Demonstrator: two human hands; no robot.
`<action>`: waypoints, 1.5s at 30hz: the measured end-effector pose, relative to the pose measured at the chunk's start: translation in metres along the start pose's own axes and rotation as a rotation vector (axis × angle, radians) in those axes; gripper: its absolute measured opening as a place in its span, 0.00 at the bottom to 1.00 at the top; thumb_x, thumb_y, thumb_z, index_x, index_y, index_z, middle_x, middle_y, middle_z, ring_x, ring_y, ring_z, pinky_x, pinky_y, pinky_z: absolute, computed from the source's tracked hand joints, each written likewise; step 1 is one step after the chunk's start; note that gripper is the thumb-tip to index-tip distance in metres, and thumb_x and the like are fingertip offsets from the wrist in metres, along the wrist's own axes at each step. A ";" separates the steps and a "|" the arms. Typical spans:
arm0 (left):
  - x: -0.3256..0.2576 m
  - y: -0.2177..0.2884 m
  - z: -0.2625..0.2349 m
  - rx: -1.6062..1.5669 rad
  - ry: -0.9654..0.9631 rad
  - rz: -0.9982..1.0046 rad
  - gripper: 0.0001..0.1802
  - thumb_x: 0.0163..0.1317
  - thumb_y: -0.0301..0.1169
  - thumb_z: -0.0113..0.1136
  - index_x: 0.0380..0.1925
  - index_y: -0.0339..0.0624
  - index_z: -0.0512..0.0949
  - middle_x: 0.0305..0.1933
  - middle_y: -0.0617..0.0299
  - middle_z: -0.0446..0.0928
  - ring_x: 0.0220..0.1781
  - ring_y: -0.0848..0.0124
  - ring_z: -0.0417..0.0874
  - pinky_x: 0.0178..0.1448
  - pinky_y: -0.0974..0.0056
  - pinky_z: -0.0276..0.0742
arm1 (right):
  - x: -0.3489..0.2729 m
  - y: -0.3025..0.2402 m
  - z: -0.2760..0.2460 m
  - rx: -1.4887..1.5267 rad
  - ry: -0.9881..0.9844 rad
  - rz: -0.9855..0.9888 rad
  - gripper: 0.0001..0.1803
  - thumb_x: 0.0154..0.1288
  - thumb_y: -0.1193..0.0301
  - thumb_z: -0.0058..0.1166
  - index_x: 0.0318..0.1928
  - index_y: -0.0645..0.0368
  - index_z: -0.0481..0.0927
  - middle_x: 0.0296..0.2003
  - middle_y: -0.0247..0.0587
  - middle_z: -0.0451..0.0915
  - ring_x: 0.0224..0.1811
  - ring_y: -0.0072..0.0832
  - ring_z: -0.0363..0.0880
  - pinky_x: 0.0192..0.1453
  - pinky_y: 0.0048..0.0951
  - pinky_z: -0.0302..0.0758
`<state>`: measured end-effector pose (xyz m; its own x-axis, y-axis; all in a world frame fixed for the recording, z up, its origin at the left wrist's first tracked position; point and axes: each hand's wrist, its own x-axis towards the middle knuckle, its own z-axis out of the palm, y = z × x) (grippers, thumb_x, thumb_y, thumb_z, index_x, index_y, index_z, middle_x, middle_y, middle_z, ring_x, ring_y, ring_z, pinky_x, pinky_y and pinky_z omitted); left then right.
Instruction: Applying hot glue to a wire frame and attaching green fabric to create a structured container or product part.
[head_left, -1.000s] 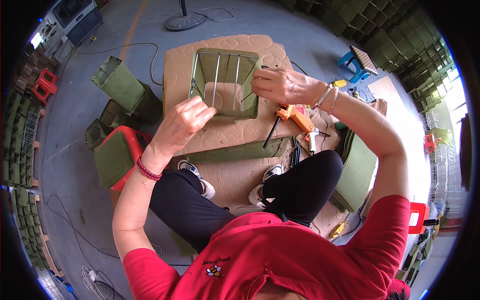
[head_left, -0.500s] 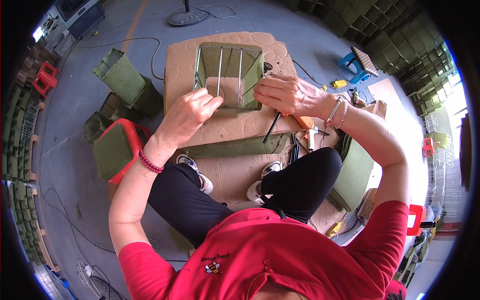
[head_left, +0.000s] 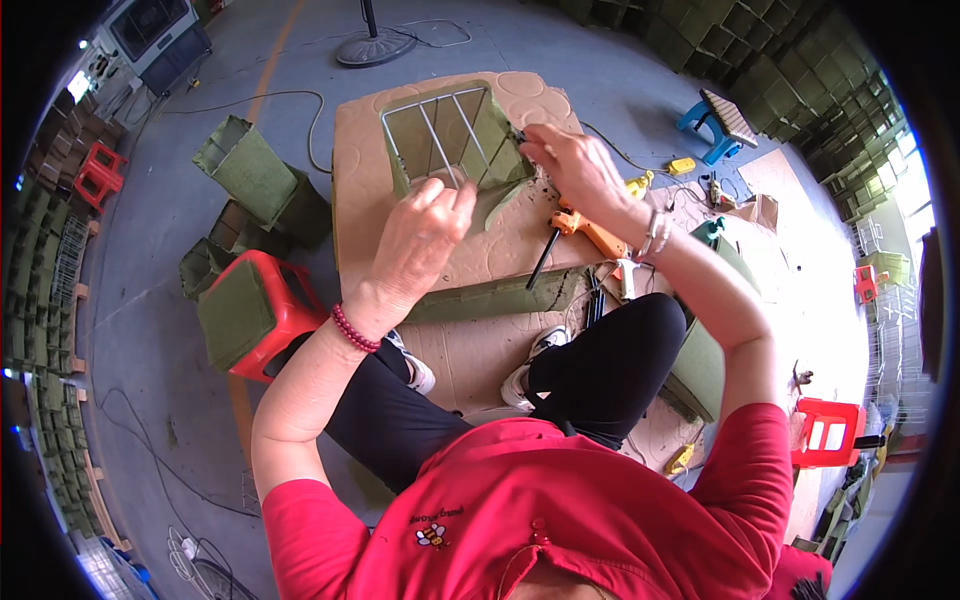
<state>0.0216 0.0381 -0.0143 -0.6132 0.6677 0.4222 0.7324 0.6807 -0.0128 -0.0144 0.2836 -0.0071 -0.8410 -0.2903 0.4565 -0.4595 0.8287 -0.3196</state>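
A green box of felt-like board (head_left: 508, 165) lies tilted on a cardboard-covered stand, with a metal wire frame (head_left: 432, 128) across its opening. My left hand (head_left: 425, 235) is closed at the near edge of the box, its fingers pinching the near end of the wire frame. Off the box's right side, my right hand (head_left: 582, 172) has its fingers curled together beside a small dark thing; what they hold is hidden. Below that hand an orange glue gun (head_left: 590, 232) with a black rod-like nozzle lies on the stand's edge.
The cardboard-topped stand (head_left: 360, 150) is between my knees and the floor fan base (head_left: 375, 48). More green boxes (head_left: 245, 170) and a red stool (head_left: 290, 310) are on the left. A blue stool (head_left: 715, 125) and yellow socket (head_left: 681, 166) are at the right.
The box and its wire frame have turned and tilted. My left hand has moved right and slightly down with the frame. My right hand has left the box's edge, moving up and right.
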 end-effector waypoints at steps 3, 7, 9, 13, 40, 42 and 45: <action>0.011 0.004 -0.008 0.197 0.338 0.200 0.21 0.57 0.24 0.59 0.53 0.35 0.79 0.52 0.55 0.82 0.58 0.60 0.80 0.61 0.57 0.77 | -0.007 0.006 0.019 0.103 0.089 0.095 0.14 0.67 0.71 0.54 0.50 0.66 0.74 0.31 0.58 0.83 0.36 0.53 0.82 0.42 0.47 0.77; 0.001 -0.043 -0.031 -0.258 0.497 -0.027 0.22 0.54 0.23 0.67 0.51 0.39 0.80 0.53 0.58 0.81 0.58 0.60 0.80 0.61 0.57 0.79 | -0.001 0.008 0.018 0.207 0.073 0.078 0.14 0.67 0.75 0.51 0.52 0.65 0.73 0.34 0.59 0.83 0.39 0.54 0.82 0.45 0.46 0.77; -0.012 -0.056 -0.023 -0.260 0.439 0.044 0.22 0.51 0.22 0.69 0.50 0.39 0.81 0.53 0.59 0.81 0.57 0.60 0.80 0.59 0.59 0.80 | 0.007 0.017 0.016 0.222 -0.010 0.043 0.14 0.67 0.75 0.52 0.52 0.63 0.73 0.35 0.58 0.83 0.40 0.54 0.82 0.47 0.46 0.77; -0.011 -0.045 -0.017 -0.276 0.352 0.143 0.23 0.48 0.23 0.72 0.47 0.39 0.81 0.52 0.59 0.81 0.56 0.60 0.81 0.57 0.58 0.81 | 0.008 0.031 0.020 0.175 0.073 0.007 0.09 0.68 0.74 0.52 0.46 0.64 0.76 0.34 0.57 0.83 0.38 0.53 0.82 0.44 0.46 0.77; -0.026 -0.048 0.015 0.003 0.518 0.373 0.13 0.52 0.29 0.68 0.39 0.42 0.82 0.46 0.63 0.81 0.49 0.64 0.82 0.52 0.58 0.78 | -0.034 -0.045 0.057 0.187 0.336 -0.434 0.14 0.55 0.78 0.62 0.43 0.61 0.78 0.45 0.40 0.80 0.51 0.39 0.78 0.52 0.38 0.77; -0.015 -0.048 0.021 -0.023 0.485 0.335 0.17 0.50 0.27 0.70 0.42 0.41 0.81 0.47 0.62 0.81 0.49 0.64 0.82 0.54 0.57 0.79 | -0.030 -0.045 0.057 0.181 0.329 -0.424 0.13 0.55 0.78 0.62 0.43 0.61 0.78 0.45 0.40 0.79 0.50 0.39 0.78 0.51 0.38 0.77; -0.006 -0.048 0.024 -0.145 0.530 0.189 0.20 0.48 0.26 0.72 0.43 0.40 0.80 0.47 0.61 0.81 0.49 0.63 0.82 0.54 0.58 0.79 | -0.023 -0.042 0.051 0.226 0.263 -0.363 0.13 0.56 0.79 0.61 0.43 0.61 0.78 0.43 0.41 0.79 0.48 0.39 0.78 0.50 0.38 0.77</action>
<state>-0.0168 0.0083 -0.0380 -0.2629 0.5059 0.8215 0.8708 0.4911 -0.0237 0.0097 0.2315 -0.0468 -0.5283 -0.3859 0.7563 -0.7841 0.5634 -0.2602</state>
